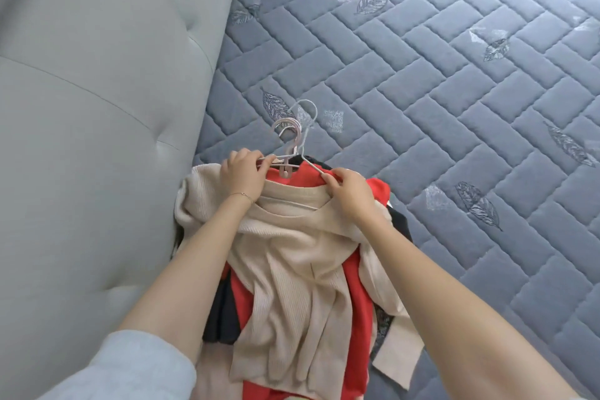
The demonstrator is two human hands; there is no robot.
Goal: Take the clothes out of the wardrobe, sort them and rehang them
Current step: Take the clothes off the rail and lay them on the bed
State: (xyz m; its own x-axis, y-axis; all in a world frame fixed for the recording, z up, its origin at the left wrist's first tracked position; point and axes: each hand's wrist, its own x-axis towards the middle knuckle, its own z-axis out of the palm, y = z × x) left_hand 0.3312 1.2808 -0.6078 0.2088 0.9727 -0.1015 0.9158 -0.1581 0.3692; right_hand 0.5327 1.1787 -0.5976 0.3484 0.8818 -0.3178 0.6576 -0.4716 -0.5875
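A pile of clothes on hangers lies on the mattress (422,81) near the headboard. On top is a beige ribbed knit sweater (292,269). Under it lie a red garment (357,312) and a black garment (224,318). Several hanger hooks (292,131), pink and white, stick out at the pile's far end. My left hand (242,177) pinches the arm of a pink hanger at the sweater's left shoulder. My right hand (350,193) grips the sweater's neckline and a thin white hanger arm at the right shoulder.
A grey padded headboard (91,107) fills the left side, close against the pile. The blue-grey quilted mattress with leaf prints stretches to the right and far side. A dark edge shows at the top right corner.
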